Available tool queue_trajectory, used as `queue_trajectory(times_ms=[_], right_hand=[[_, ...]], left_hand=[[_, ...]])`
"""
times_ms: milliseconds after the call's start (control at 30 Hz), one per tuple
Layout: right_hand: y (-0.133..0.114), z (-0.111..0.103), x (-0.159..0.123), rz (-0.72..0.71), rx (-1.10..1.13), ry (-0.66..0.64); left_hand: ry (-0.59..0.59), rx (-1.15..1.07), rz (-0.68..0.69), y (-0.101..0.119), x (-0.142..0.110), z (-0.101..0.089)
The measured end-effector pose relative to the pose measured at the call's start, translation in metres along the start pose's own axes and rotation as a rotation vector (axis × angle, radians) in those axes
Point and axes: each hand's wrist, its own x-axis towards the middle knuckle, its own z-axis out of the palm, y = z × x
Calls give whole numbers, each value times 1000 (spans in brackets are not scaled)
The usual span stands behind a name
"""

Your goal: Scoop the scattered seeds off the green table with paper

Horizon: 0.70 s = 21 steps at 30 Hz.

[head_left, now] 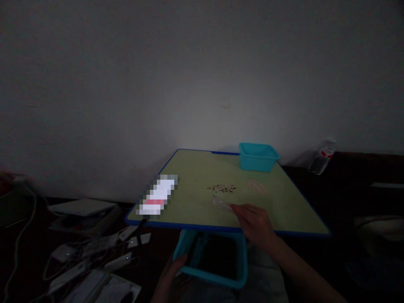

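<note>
My right hand (255, 224) rests on the near edge of a small green table (195, 202) with a blue rim, its fingers closed on a small clear plastic bag (221, 203). My left hand (173, 275) grips the left rim of a teal tub (214, 259) held below the table's front edge. A small heap of dark seeds (221, 188) lies on the table just beyond the bag. A pale patch of light grains (256, 186) lies to their right.
A second teal tub (258, 156) stands at the table's far right corner against the wall. A blurred-out flat object (157, 195) lies at the left edge. Cables and white devices (94, 256) litter the floor left; a plastic bottle (322, 158) leans right.
</note>
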Motion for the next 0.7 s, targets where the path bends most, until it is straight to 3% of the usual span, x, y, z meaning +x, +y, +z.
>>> queue_trajectory(times_ms=[167,300,400,700], right_hand=[[35,4,61,202,-148,-65],[51,12,98,241,-143,-169],[59,17,101,266,-113,-184],[79,13,76,376,43,-131]], left_hand=[[-16,-33,5,0,5,-4],[-4,-20,-9,1,10,-4],[23,-18,-23,2,12,-3],[46,-14,-27,3,8,5]])
